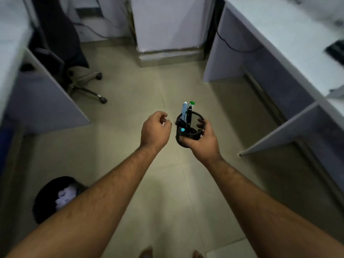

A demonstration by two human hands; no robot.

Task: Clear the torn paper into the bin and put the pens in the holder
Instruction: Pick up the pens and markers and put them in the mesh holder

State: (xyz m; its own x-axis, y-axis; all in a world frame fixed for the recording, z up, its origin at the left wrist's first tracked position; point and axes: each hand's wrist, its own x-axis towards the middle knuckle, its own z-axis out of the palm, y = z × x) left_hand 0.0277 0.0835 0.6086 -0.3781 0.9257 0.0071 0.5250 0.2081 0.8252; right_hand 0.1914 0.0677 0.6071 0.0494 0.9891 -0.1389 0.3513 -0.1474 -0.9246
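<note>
My right hand [202, 141] grips a black mesh pen holder [193, 125] from below and the side, held up over the floor. Several pens [187, 112] stand in it: a light blue one, one with a green cap and a black one. Just left of the holder, my left hand [155, 130] hovers with its fingers loosely curled and nothing in it. At the lower left stands a black bin [44, 200] with crumpled white paper [66, 195] inside, partly hidden behind my left forearm.
White desks with grey side panels run along the right [290, 53] and the left [11, 34]. A black office chair [61, 43] on castors stands at the back left. A white pillar [167, 25] rises at the far end of the tiled floor.
</note>
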